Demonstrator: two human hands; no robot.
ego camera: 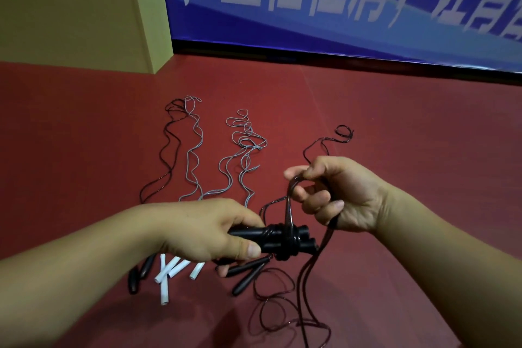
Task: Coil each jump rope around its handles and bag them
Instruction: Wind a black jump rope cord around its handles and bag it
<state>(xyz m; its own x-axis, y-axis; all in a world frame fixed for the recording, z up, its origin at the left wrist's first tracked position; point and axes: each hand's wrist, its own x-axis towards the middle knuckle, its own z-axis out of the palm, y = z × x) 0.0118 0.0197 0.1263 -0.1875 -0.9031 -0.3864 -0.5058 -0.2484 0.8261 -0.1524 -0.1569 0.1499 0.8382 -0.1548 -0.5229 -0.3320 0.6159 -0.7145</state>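
My left hand (214, 232) grips a pair of black handles (303, 237) held side by side, with several turns of dark rope (285, 237) wound around them. My right hand (336, 192) pinches the same dark rope a little above the handles, and a loop runs from its fingers down to the coil. The rope's loose length (310, 271) hangs from the right hand to the red floor. On the floor lie more ropes: grey ones (243, 150) with white handles (172, 271) and black ones (166, 155) with black handles (248, 280). No bag is in view.
The red floor (409, 127) stretches out to the right. A yellow-green pillar (84, 8) stands at the back left, and a blue banner (339, 3) with white characters covers the far wall. Loose dark rope loops (271, 316) lie near the bottom of the view.
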